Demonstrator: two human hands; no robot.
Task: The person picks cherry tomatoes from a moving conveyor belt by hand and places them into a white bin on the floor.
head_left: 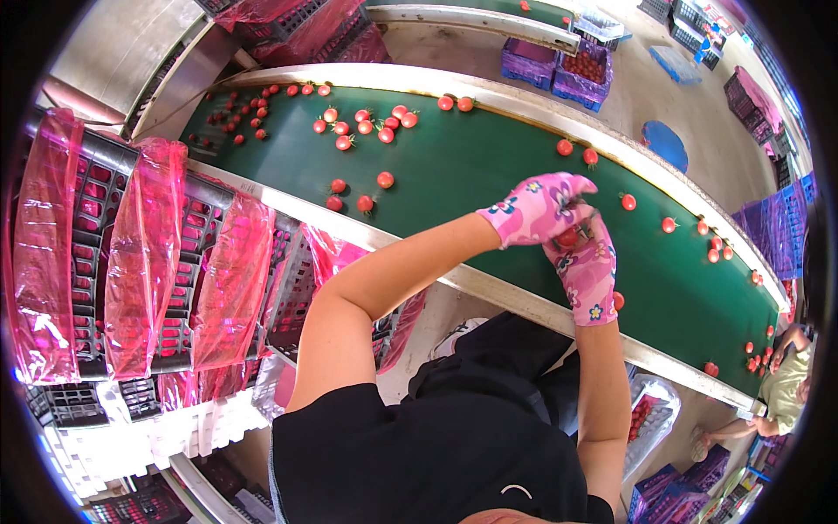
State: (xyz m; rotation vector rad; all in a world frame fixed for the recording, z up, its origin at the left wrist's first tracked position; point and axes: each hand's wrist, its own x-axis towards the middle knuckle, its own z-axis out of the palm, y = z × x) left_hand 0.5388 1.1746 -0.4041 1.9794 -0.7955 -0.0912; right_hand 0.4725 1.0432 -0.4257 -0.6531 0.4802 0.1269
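Over the green conveyor belt [476,188] my two gloved hands meet, both in pink floral gloves. My right hand [587,278] is cupped around a red cherry tomato [567,238], and other tomatoes in that palm may be hidden. Just above it, the curled fingers of my left hand [539,210] touch or nearly touch the right fingertips; whether anything is between them is hidden. A tomato [619,300] lies beside my right wrist. Beyond my hands, a pair of tomatoes [565,148] rests near the far rail. More tomatoes [344,142] with green stems lie scattered toward the left.
Pale rails [515,301] edge the belt. Stacked black crates [92,201] wrapped in pink plastic stand close on my left. Purple-lined crates [583,79] sit across the belt, near a blue round stool [664,146]. Another person [786,384] is at the belt's right end.
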